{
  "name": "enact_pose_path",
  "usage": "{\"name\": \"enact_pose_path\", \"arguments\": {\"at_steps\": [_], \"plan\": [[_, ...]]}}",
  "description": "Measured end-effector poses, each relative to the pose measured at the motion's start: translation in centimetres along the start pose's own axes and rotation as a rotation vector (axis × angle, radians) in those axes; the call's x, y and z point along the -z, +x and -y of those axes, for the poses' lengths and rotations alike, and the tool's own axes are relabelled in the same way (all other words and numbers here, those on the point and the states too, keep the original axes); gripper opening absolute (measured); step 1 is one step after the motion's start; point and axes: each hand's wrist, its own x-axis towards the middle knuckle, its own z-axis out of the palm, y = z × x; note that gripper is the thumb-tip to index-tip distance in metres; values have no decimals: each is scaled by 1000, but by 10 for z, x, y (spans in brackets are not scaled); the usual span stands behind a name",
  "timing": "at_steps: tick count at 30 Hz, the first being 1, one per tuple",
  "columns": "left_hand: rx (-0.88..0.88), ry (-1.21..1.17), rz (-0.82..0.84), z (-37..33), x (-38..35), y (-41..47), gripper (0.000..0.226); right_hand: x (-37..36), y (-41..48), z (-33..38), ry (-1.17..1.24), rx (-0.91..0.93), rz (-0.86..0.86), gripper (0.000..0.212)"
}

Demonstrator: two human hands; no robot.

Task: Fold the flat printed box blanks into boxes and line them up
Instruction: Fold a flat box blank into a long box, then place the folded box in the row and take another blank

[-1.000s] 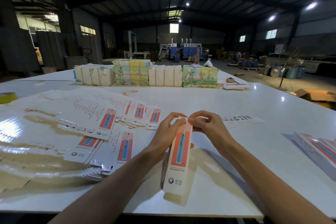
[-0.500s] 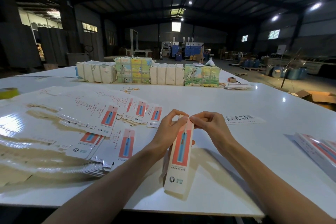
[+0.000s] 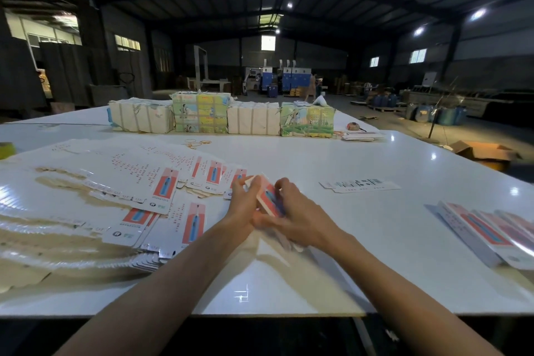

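Left hand [image 3: 244, 206] and right hand [image 3: 300, 218] both curl round the box [image 3: 269, 200], left of the finished row [image 3: 479, 230]: I'd square the panels and tuck the flap fully before letting go.

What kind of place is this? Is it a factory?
Most likely a factory or packaging workshop: a big dim hall with blue machines at the back, wrapped bundles of printed card on a large white table, and flat box blanks spread out.
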Motion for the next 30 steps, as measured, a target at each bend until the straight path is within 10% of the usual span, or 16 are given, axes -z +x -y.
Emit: {"name": "enact_pose_path", "arguments": {"at_steps": [6, 12, 17, 30], "plan": [[100, 45, 204, -8, -9, -15, 38, -11, -22, 3, -299, 6, -112, 36], [-365, 1405, -51, -48, 42, -4, 23, 35, -41, -34, -334, -144, -111, 40], [-134, 2026, -216, -49, 90, -28, 33, 78, -64, -92, -398, -393, -147, 48], [-102, 1831, -290, -58, 112, -35, 49, 117, -122, -178, -853, -728, -249, 39]]}}
